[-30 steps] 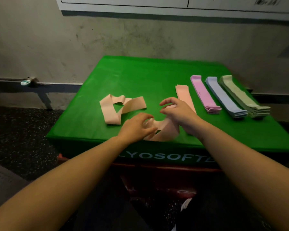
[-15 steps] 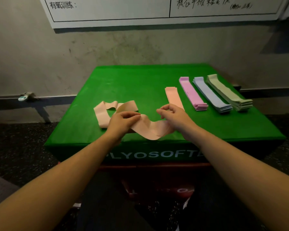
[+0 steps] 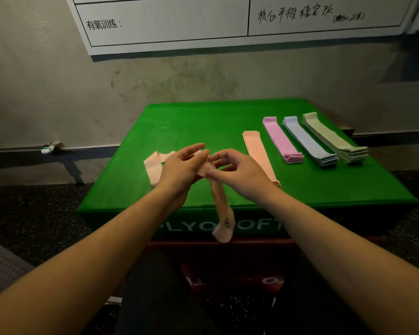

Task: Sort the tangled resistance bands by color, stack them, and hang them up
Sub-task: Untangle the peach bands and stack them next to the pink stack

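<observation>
Peach band (image 3: 221,213) dangles over the green box's (image 3: 203,126) front edge, pinched at its top between your left hand (image 3: 182,169) and right hand (image 3: 237,172), both gripping.

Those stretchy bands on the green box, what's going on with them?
A person is sorting them by color. Both hands, left hand and right hand, hold up one peach band, its loop dangling over the green box edge. Another loose peach band lies behind the left hand. Peach, pink, lavender and green stacks lie flat to the right.
</observation>
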The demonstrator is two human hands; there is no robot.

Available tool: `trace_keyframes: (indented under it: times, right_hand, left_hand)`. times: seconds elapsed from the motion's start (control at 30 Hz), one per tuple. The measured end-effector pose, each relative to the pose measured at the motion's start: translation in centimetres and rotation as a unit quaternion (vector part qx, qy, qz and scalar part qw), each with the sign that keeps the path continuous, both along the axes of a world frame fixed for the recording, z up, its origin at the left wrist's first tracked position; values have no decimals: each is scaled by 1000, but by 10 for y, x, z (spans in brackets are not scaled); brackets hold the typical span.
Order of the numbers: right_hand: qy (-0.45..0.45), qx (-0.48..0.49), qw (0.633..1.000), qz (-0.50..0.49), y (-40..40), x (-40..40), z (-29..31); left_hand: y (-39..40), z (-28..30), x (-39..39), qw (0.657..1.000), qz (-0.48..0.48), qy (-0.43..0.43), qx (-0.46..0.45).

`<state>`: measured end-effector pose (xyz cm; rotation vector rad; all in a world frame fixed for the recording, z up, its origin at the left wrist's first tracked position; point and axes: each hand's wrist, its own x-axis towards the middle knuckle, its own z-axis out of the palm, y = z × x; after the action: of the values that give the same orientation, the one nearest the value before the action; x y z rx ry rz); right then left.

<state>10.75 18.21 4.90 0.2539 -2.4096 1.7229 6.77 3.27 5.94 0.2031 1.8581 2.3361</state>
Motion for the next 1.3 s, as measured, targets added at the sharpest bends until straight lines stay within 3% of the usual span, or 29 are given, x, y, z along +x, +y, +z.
trace_keyframes:
  times: [0.27,0.43,0.57,0.7,0.83,1.1,1.3]
  right_hand:
    - [4,-15,1000,-4,8,11,7]
    - [-38,-138,988,-49,16,16,13]
    - [-51,-148,985,-75,22,17,14]
    - [-42,-147,985,-83,25,19,19]
    - [-39,-161,984,-61,28,24,24]
    - [-50,-103,991,-76,36,27,19]
    - [-93,-175,980,-24,43,33,17]
  left_hand:
    - [0,6,11,999,-32,-39,8]
    - [-1,12,17,993,-54,-83,57]
    - [-1,12,27,988,-127,-77,-30]
    - [1,8,33,966,-131,64,-214]
    - [4,5,29,934,-72,210,-280]
    - [11,2,32,959,-76,203,-185]
    - [19,-2,33,976,-63,171,-122]
